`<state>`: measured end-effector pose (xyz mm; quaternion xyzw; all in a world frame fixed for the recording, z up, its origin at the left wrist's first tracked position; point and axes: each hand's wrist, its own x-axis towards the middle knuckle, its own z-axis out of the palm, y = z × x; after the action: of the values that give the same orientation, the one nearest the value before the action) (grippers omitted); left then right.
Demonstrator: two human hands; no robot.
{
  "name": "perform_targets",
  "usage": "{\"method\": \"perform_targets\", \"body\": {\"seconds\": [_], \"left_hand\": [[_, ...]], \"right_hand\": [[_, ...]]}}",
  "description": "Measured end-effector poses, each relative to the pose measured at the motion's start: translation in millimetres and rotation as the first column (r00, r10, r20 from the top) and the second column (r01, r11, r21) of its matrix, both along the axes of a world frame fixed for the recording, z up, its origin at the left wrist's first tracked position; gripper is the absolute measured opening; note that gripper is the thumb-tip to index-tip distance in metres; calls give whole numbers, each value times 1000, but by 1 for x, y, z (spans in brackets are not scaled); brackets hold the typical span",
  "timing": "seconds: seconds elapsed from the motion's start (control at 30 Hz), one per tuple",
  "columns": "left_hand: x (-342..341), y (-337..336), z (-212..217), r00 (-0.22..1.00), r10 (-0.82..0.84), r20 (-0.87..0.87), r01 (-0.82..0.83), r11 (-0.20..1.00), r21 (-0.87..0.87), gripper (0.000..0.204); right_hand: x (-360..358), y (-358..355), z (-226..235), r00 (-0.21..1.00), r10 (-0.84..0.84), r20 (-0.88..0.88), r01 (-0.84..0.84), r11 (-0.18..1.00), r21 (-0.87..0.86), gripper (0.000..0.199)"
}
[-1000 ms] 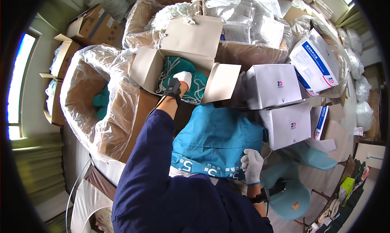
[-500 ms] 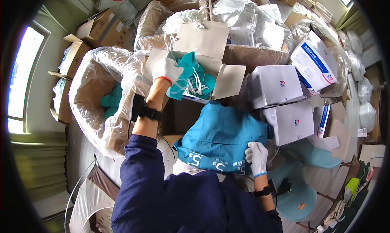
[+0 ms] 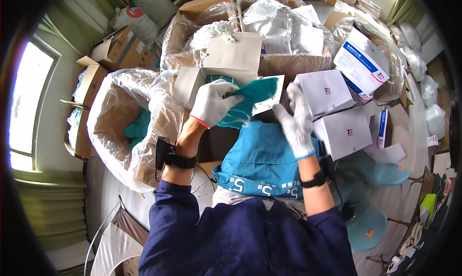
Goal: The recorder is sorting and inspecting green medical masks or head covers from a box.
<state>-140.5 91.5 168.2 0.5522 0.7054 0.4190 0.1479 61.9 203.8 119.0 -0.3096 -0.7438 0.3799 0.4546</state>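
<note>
Above the open carton (image 3: 188, 87) in front of the person: left hand (image 3: 212, 104), in a white glove with a red-orange cuff, thumb and fingers closed on the near end of one flat teal piece (image 3: 262, 89); the piece is raised over the carton's mouth and points to the right, its far end free, the end grip seemingly leaving most of its face exposed. Right hand (image 3: 296, 119), white glove with a blue cuff, fingers spread and holding nothing visible, apart from the left; a narrow gap parts it from the teal piece. Beneath the left hand, more teal pieces (image 3: 220, 78) with white straps, partly hidden. Carton flaps folded outward, presumably to keep the mouth accessible; the back flap (image 3: 233, 54) stands as a wall on the far side. Below, blue apron cloth (image 3: 267, 143) across the lap. Right, two closed white boxes, one upper (image 3: 323, 97), one lower (image 3: 344, 131), crowding the right hand; contact with the upper cannot be told. Left, a large plastic-lined carton (image 3: 103, 131), film draped over its rim, likely to shield its contents, with teal items (image 3: 138, 127) inside; its wide mouth offers the freer room.
</note>
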Motion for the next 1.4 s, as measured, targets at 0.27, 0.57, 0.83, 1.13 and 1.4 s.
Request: {"method": "perform_targets", "body": {"seconds": [0.27,0.57,0.83,1.13,1.4], "left_hand": [[18,-16,8,955,233,-185,-183,950,251,22],[22,-13,-20,740,293,605,-573,746,340,17],[73,11,-29,599,-3,801,-450,826,339,19],[143,17,-54,511,36,859,-353,920,171,28],[114,16,-69,416,16,909,-401,901,168,13]], "right_hand": [[30,21,12,922,-73,-380,-84,921,-381,13],[70,4,24,878,-206,-432,-146,744,-652,21],[38,-20,15,674,-37,-737,-605,546,-580,15],[22,-35,1,803,-183,-567,-270,737,-620,13],[57,-39,20,880,409,-241,-417,421,-806,23]]}}
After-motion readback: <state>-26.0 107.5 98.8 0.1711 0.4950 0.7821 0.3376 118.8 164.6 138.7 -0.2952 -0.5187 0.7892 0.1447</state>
